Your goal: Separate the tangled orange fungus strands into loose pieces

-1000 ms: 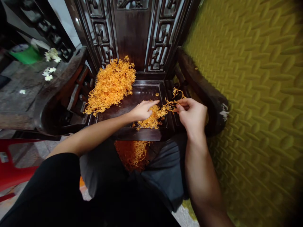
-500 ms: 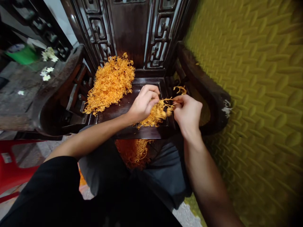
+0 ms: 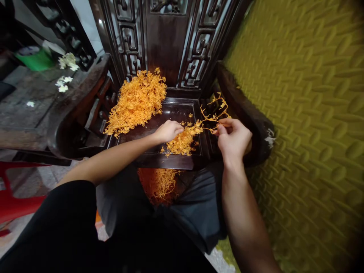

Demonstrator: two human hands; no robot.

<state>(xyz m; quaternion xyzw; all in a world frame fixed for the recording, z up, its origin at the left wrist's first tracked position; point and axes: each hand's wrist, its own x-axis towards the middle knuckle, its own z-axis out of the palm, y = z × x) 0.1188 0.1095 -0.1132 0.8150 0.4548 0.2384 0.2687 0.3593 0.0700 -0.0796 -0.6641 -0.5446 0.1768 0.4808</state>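
Note:
Between the fingertips of my right hand (image 3: 234, 137) is a thin orange branching stem (image 3: 211, 118); its bare forks stick out up and to the left. The stem's left end reaches over a small heap of orange star-shaped pieces (image 3: 180, 144). My left hand (image 3: 168, 131) is closed at the upper left of this heap, fingertips bent down; what they pinch, if anything, is hidden. A larger mound of orange sprigs (image 3: 138, 102) lies at the back left of the dark wooden seat (image 3: 173, 110). More orange stems (image 3: 160, 185) show below the seat's front edge, between my knees.
The carved chair has a left armrest (image 3: 76, 106) and a right armrest (image 3: 247, 110). A green tape roll (image 3: 35, 58) and white blossoms (image 3: 63, 83) are on a wooden surface at left. A red plastic stool (image 3: 19, 204) stands lower left. A yellow textured mat (image 3: 307, 113) rises at right.
My left hand went from pointing, to raised and curled over the small heap, then lower and closed beside it. My right hand moved slightly left, then back right, keeping hold of orange stem.

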